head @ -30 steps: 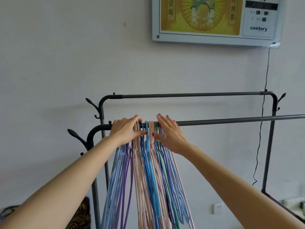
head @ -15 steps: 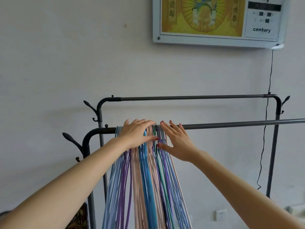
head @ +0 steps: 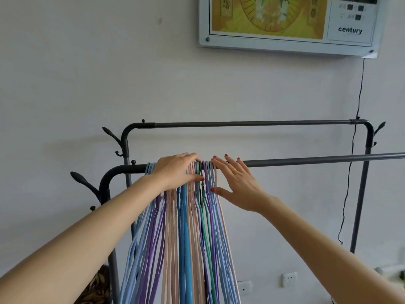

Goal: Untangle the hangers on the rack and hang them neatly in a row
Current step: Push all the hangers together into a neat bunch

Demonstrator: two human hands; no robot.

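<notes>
A dense bunch of thin hangers (head: 188, 238) in light blue, purple, pink, bright blue and green hangs side by side from the left part of the near grey rail (head: 306, 160). My left hand (head: 175, 170) lies over the hooks on the rail, fingers curled across the top and thumb pressed against the front of the hooks. My right hand (head: 236, 185) is flat with fingers spread, its fingertips against the rightmost hooks and its thumb touching the hanger necks below. The lower ends of the hangers run out of view.
A second, higher rail (head: 252, 123) runs behind, near the wall. Knobbed coat prongs (head: 82, 178) stick out at the rack's left end. A black cable (head: 352, 150) drops from a wall panel (head: 285, 23). Wall sockets (head: 289, 279) sit low down. The near rail is bare to the right.
My left hand slid right along the rail over the hooks, uncovering light blue hooks at the left. My right hand drew slightly right and spread; more hooks show between the hands.
</notes>
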